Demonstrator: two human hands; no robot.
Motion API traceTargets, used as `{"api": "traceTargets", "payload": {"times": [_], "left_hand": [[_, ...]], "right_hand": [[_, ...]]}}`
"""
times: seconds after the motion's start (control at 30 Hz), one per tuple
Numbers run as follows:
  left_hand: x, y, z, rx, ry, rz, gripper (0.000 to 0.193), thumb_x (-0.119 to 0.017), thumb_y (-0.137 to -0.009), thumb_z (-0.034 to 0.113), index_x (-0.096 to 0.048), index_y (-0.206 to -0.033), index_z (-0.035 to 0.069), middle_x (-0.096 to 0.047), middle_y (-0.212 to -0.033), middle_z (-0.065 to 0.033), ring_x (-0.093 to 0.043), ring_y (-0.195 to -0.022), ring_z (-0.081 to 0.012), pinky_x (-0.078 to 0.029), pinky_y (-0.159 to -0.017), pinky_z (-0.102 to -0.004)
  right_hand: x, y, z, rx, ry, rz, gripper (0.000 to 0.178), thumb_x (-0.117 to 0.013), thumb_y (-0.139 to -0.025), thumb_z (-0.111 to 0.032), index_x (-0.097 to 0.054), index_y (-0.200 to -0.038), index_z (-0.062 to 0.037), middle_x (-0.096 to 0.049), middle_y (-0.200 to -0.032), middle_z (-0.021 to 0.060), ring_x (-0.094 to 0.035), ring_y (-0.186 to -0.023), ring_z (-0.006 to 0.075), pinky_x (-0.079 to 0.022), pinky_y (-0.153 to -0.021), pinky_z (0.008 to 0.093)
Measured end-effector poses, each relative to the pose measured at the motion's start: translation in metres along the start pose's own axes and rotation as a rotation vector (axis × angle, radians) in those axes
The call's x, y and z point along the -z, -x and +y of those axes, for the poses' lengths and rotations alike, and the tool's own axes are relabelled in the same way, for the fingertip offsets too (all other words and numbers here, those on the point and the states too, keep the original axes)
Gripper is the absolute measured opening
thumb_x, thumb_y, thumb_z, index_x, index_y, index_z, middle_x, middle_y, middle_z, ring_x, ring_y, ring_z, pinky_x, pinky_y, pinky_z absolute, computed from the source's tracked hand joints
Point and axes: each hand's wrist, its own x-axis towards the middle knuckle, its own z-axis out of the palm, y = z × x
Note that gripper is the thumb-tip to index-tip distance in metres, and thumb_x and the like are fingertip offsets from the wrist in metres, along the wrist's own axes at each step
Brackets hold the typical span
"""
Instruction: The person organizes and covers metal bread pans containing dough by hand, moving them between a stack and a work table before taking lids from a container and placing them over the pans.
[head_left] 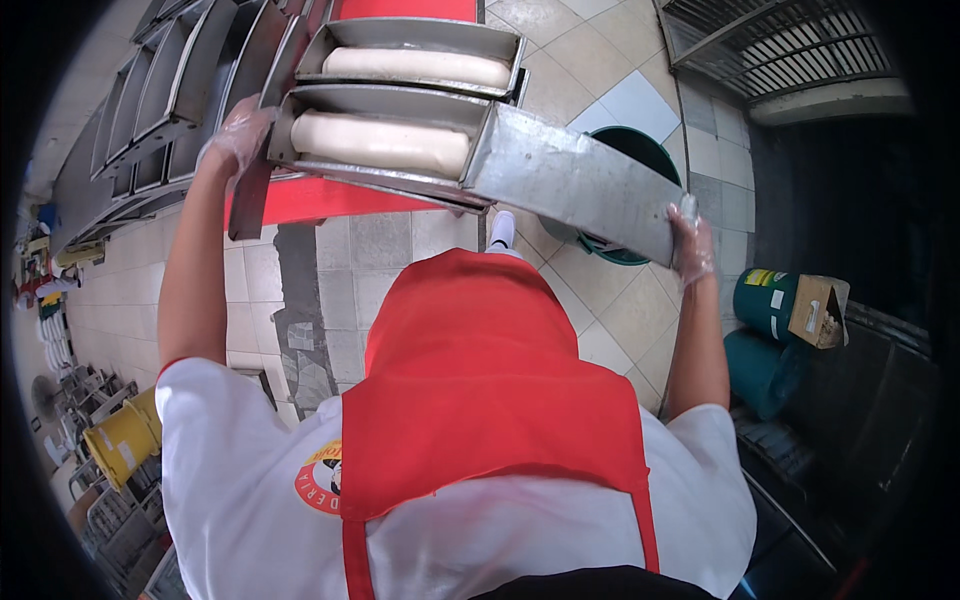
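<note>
Two metal loaf pans, the near pan [375, 180] and the far pan [400, 87], sit side by side, each with a smooth pale log of dough [385, 143] inside. My right hand [693, 240], in a clear plastic glove, grips the outer end of a long flat metal lid [570, 180] that meets the near pan's right end. At the pans' left end my left hand [240, 135], gloved too, is closed around a narrow metal plate [252, 190]. Its fingertips are partly hidden. Under the pans shows a red surface [350, 200].
More metal pans [150, 90] stand stacked at the left. A dark green bin [630, 150] is below the lid, on the tiled floor [600, 290]. At right are green tubs [760, 370] and a cardboard box [815, 310]; a yellow container [122, 440] stands lower left.
</note>
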Motion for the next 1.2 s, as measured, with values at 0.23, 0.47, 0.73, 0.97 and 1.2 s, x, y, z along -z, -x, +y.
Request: {"api": "traceTargets", "payload": {"times": [0.23,0.47,0.73,0.97,1.2], "left_hand": [[0.002,0.0,-0.009,-0.08,-0.113,-0.012,0.03,-0.058,-0.092,0.02,-0.065,-0.112,-0.002,-0.066,-0.091,-0.009,-0.059,-0.082,-0.0184,-0.049,-0.078,-0.0344],[-0.02,0.025,0.009,-0.009,0.07,0.042,0.048,-0.054,-0.093,0.023,-0.055,-0.129,-0.008,-0.067,-0.109,-0.0186,-0.064,-0.098,-0.0263,-0.05,-0.09,-0.0373],[-0.034,0.04,0.0,0.061,-0.024,0.22,0.05,-0.052,-0.099,0.027,-0.052,-0.134,-0.009,-0.064,-0.123,-0.0202,-0.058,-0.11,-0.0259,-0.042,-0.101,-0.036],[-0.039,0.035,-0.006,0.137,0.017,0.185,0.063,-0.055,-0.099,0.031,-0.042,-0.144,-0.011,-0.06,-0.132,-0.023,-0.056,-0.121,-0.0275,-0.04,-0.106,-0.0359],[-0.04,0.019,-0.035,0.172,0.064,0.226,0.074,-0.054,-0.098,0.034,-0.03,-0.151,-0.011,-0.042,-0.152,-0.0275,-0.039,-0.144,-0.0345,-0.03,-0.117,-0.0359]], "right_hand": [[-0.015,-0.021,-0.007,-0.093,-0.054,-0.08,0.042,-0.08,-0.083,-0.028,-0.065,-0.112,-0.0023,-0.066,-0.107,0.0093,-0.063,-0.098,0.0217,-0.049,-0.092,0.0382],[-0.222,0.022,-0.047,0.016,0.035,-0.158,0.056,-0.079,-0.085,-0.036,-0.063,-0.119,0.0036,-0.067,-0.114,0.0156,-0.063,-0.105,0.0274,-0.047,-0.096,0.0422],[-0.25,0.007,-0.069,-0.144,-0.112,-0.25,0.052,-0.075,-0.091,-0.022,-0.054,-0.132,0.0017,-0.065,-0.116,0.0139,-0.064,-0.102,0.0239,-0.051,-0.09,0.0368],[-0.202,-0.046,-0.102,1.014,1.147,0.088,0.078,-0.069,-0.09,-0.044,-0.043,-0.144,0.0065,-0.054,-0.138,0.0305,-0.058,-0.121,0.0448,-0.043,-0.108,0.0466],[-0.218,-0.053,-0.106,0.421,1.172,-0.217,0.086,-0.055,-0.081,-0.08,-0.074,-0.102,0.0017,-0.069,-0.108,0.0288,-0.066,-0.105,0.0405,-0.049,-0.096,0.0455]]}}
